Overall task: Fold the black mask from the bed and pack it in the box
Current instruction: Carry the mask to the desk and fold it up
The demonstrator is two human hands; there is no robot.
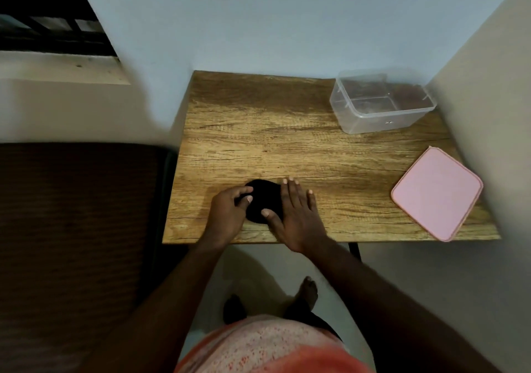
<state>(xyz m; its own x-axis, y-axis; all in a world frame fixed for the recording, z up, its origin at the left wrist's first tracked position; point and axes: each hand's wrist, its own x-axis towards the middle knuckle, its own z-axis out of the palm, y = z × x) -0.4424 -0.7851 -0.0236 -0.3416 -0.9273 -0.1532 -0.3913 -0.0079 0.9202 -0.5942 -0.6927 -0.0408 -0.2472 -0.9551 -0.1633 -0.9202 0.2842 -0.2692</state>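
Note:
The black mask (pixel 263 199) lies bunched into a small dark lump near the front edge of the wooden table (pixel 287 131). My left hand (pixel 228 210) sits at its left side, fingers curled and pinching the cloth. My right hand (pixel 296 214) lies flat with straight fingers, pressing on the mask's right part, thumb across the front of it. The clear plastic box (pixel 382 102) stands open at the table's back right corner, well apart from both hands.
A pink lid (pixel 436 194) lies flat at the table's right edge. The dark brown bed (pixel 74 229) runs along the left of the table. Walls close in behind and to the right. My bare feet stand on the floor below the table edge.

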